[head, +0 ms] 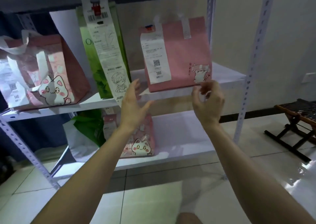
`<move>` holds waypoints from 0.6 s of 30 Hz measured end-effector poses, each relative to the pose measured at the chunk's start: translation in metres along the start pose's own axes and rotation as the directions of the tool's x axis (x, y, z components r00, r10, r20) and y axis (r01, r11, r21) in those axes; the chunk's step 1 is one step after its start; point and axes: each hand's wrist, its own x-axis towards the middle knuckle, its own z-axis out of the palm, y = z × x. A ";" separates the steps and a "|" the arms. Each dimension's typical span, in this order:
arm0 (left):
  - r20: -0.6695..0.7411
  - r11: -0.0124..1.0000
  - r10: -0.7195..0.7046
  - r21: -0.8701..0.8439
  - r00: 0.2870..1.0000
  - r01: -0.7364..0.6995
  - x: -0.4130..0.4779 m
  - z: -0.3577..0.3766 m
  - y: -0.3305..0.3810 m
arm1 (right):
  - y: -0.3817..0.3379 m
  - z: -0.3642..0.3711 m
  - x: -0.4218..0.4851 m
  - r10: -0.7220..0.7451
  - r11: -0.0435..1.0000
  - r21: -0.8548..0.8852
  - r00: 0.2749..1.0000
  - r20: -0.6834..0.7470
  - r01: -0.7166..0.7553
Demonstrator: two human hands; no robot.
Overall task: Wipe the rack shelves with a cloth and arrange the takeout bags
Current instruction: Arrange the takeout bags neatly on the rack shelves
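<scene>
Fingers [135, 86] straight on left, pink bag [186, 56] upright

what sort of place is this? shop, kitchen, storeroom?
Probably a takeout order holding area or storeroom, not certain. A slotted metal rack carries a pink bag and a green bag, each with a printed order receipt attached; plain tiled floor below.

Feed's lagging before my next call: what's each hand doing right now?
Left hand: open, empty.
Right hand: loosely curled, holding nothing, by the corner of the pink bag.
</scene>
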 end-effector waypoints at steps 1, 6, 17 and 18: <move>0.008 1.000 0.027 0.015 1.000 -0.028 -0.011 -0.006 -0.009 | 0.000 0.008 -0.022 0.008 1.000 0.017 0.997 0.073 -0.009; 0.096 0.987 -0.124 0.112 0.988 0.113 -0.060 -0.037 -0.081 | 0.016 0.063 -0.128 0.280 0.960 -0.203 0.737 0.615 -0.194; 0.146 0.825 -0.529 0.320 0.836 0.466 -0.084 -0.081 -0.224 | 0.038 0.173 -0.197 0.501 0.864 -0.431 0.521 0.691 -0.259; 0.139 0.822 -0.545 0.285 0.827 0.494 -0.085 -0.080 -0.230 | 0.042 0.176 -0.199 0.507 0.859 -0.449 0.535 0.675 -0.247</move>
